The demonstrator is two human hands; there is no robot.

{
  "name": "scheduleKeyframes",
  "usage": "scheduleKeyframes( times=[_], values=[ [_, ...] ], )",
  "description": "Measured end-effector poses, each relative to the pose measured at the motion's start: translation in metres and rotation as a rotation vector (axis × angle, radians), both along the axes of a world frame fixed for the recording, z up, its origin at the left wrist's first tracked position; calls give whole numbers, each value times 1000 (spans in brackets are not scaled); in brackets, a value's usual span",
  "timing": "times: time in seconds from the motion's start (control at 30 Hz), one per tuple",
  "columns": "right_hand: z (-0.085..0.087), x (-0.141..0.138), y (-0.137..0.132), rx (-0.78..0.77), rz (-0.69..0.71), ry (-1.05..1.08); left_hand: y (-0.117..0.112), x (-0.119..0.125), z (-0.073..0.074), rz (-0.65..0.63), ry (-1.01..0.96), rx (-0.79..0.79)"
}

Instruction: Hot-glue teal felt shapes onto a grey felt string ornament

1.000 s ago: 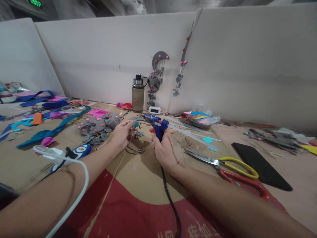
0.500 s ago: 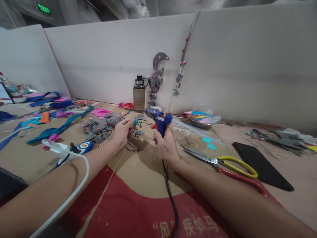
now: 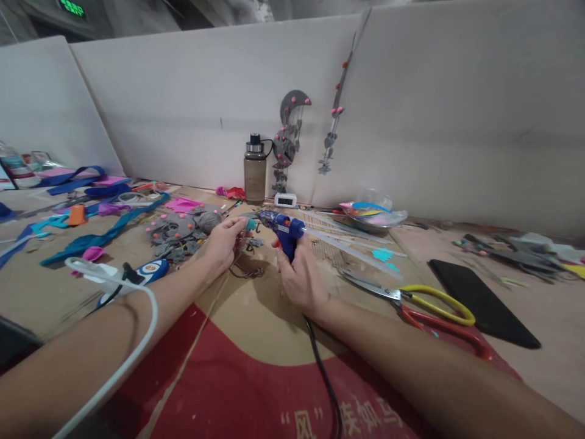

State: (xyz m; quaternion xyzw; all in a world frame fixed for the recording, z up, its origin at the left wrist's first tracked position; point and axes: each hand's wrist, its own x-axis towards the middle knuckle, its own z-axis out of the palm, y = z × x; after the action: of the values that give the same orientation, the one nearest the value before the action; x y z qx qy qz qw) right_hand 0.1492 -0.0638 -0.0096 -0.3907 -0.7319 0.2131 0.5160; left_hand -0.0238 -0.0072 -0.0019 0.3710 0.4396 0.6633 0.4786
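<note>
Wrapped round the handle of a blue hot glue gun (image 3: pixel 289 236) is my right hand (image 3: pixel 301 277). A clear glue stick (image 3: pixel 350 249) juts from the gun's back, and its black cord (image 3: pixel 322 366) runs down toward me. My left hand (image 3: pixel 223 244) pinches a small teal felt piece (image 3: pixel 251 225) at its fingertips. The gun's nozzle points left, close to that piece; whether they touch I cannot tell. Below the left fingers lies grey cord (image 3: pixel 247 272). Grey felt shapes with pink and orange pompoms (image 3: pixel 176 230) lie left of this hand.
Scissors with yellow and red handles (image 3: pixel 402 297) and a black phone (image 3: pixel 482 302) lie at right. Teal felt cut-outs (image 3: pixel 382 254) are near the blades. A bottle (image 3: pixel 255 174) and a small white clock (image 3: pixel 285 200) stand behind. A white cable (image 3: pixel 150 329) crosses my left forearm.
The glue gun has moved left and slightly down, bringing its nozzle nearer the teal piece. The glue stick behind it and the clock now show more fully. My left hand keeps its pinch.
</note>
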Motion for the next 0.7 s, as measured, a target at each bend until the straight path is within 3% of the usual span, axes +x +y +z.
scheduleKeyframes(
  times=[0.7],
  values=[
    [-4, 0, 3, 10, -26, -65, -1, 2, -2, -32, 56, 37]
  ],
)
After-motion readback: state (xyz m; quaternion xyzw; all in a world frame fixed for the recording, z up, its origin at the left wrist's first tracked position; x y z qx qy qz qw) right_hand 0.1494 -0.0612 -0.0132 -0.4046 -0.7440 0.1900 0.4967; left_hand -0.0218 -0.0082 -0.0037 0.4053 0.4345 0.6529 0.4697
